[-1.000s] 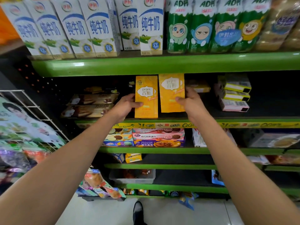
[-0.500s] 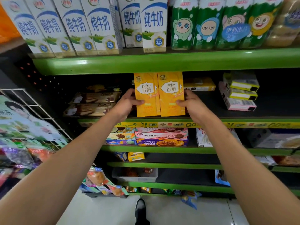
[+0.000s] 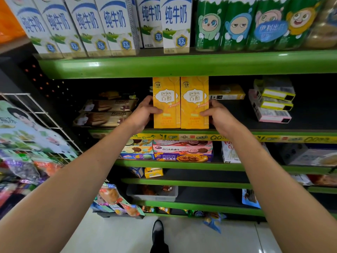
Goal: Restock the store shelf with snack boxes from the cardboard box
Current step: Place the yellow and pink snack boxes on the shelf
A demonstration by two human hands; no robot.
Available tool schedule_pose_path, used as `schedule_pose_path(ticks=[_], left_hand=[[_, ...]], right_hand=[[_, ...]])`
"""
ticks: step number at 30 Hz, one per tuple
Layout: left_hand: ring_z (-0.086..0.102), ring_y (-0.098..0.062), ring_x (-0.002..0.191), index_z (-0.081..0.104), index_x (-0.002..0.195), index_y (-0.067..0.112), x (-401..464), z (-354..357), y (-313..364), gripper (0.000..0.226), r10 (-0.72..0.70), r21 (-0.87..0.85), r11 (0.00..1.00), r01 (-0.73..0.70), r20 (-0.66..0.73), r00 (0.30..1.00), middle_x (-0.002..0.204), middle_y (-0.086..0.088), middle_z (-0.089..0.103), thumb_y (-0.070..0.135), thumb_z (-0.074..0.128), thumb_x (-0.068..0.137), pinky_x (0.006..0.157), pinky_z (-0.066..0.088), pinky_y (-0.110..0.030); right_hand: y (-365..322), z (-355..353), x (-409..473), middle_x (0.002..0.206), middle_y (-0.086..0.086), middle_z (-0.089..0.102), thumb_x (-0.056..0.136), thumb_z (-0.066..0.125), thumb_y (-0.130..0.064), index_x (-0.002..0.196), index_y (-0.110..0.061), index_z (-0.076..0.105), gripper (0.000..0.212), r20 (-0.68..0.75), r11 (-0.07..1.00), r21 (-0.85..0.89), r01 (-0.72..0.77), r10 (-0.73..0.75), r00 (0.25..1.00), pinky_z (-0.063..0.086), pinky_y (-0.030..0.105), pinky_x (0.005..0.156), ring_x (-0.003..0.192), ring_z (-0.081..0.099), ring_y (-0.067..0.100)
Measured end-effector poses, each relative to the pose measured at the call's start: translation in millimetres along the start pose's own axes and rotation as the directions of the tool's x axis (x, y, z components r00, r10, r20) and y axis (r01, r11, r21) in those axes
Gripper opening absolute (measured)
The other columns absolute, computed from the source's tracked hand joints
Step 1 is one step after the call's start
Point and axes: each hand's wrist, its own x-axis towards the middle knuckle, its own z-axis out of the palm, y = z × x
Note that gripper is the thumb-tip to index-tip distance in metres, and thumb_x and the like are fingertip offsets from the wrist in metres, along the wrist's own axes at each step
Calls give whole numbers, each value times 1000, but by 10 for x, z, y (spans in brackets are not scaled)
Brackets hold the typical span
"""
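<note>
Two yellow Pejoy snack boxes stand upright side by side at the front of the green store shelf (image 3: 273, 133). My left hand (image 3: 144, 114) grips the left yellow box (image 3: 166, 99) by its left edge, thumb on the front. My right hand (image 3: 218, 116) grips the right yellow box (image 3: 194, 97) by its right edge. The two boxes touch each other and rest on the shelf board. The cardboard box is not in view.
Brown Franzzi biscuit packs (image 3: 107, 112) lie left of the boxes, a flat yellow box (image 3: 227, 92) and stacked yellow and pink boxes (image 3: 273, 103) to the right. Milk cartons (image 3: 113, 24) fill the shelf above. A wire rack of snack bags (image 3: 27, 143) stands at left.
The right box was tilted and raised a second ago; both boxes now stand straight, pressed together and squared up at the shelf's front edge. My hands stay on them.
</note>
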Motion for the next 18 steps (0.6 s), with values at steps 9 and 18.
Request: schedule_pose_path(ticks=[9, 18], left_hand=[[63, -26, 114, 53, 118, 21, -17, 13, 24, 54, -17, 5, 1000, 17, -10, 1000, 116, -5, 71, 10, 65, 67, 103, 47, -46], [63, -24, 114, 53, 119, 20, -36, 6, 28, 53, -11, 27, 1000, 11, -3, 1000, 116, -5, 71, 10, 65, 68, 106, 45, -48]], right_hand=[[2, 3, 7, 121, 9, 66, 87, 62, -1, 130, -13, 52, 46, -12, 1000, 0, -2, 2, 1000, 44, 50, 107, 115, 61, 27], [9, -2, -7, 120, 6, 67, 87, 63, -3, 131, -16, 51, 48, -20, 1000, -13, -6, 6, 1000, 43, 50, 107, 116, 61, 26]])
